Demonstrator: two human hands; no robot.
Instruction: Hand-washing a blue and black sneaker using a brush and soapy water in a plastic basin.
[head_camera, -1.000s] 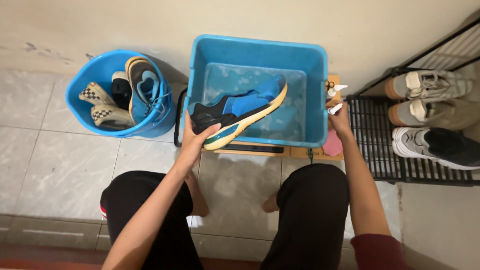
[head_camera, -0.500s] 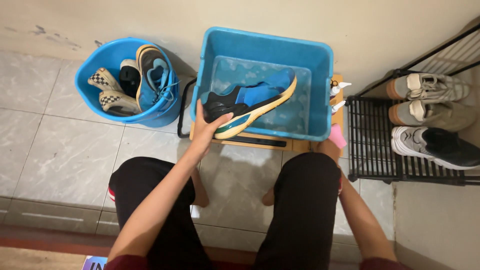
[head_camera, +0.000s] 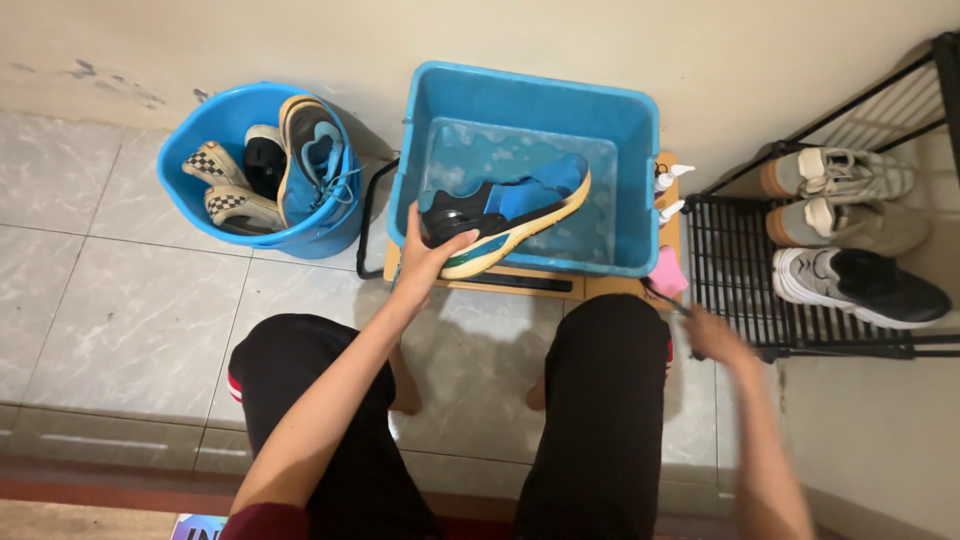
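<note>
Gripping its heel, the black-and-blue yellow-soled sneaker (head_camera: 503, 209) is held by the left hand (head_camera: 425, 262) over the front-left corner of the blue rectangular plastic tub (head_camera: 530, 100), while the blurred right hand (head_camera: 712, 335), its grip impossible to tell, is seen near the black wire shoe rack (head_camera: 745, 270).

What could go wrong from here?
1. The left hand grips only the heel of the sneaker over the tub; it might slip and splash.
2. The right hand, blurred, is beside the spray bottles and pink cloth at the board's edge; a brush might knock them off.
</note>
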